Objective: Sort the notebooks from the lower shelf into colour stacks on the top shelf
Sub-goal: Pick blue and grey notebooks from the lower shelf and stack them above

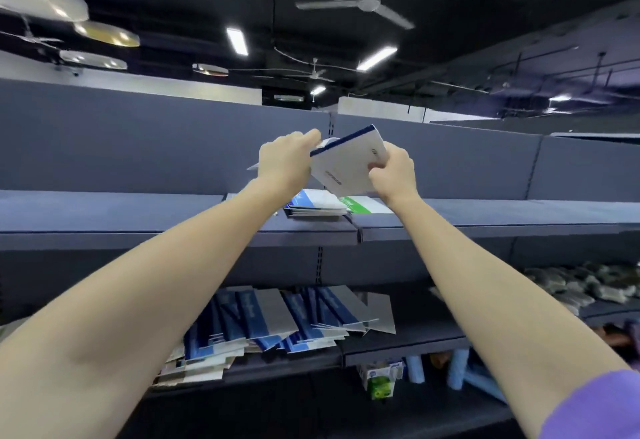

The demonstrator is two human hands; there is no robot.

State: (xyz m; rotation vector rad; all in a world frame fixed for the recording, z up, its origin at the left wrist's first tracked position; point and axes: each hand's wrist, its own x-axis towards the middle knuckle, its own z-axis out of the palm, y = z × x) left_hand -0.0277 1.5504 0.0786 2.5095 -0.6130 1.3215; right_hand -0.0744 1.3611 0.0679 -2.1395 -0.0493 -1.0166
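While my left hand hides most of a second notebook it pinches, my right hand grips the blue-spined notebook tilted above the top shelf. Both arms reach up. Below lie blue and green stacks; the lower shelf pile is blurred.

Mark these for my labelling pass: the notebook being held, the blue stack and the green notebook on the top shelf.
held notebook [348, 161]: head view, middle of its white cover.
blue stack [313, 202]: head view, top cover.
green notebook [363, 204]: head view, its green band.
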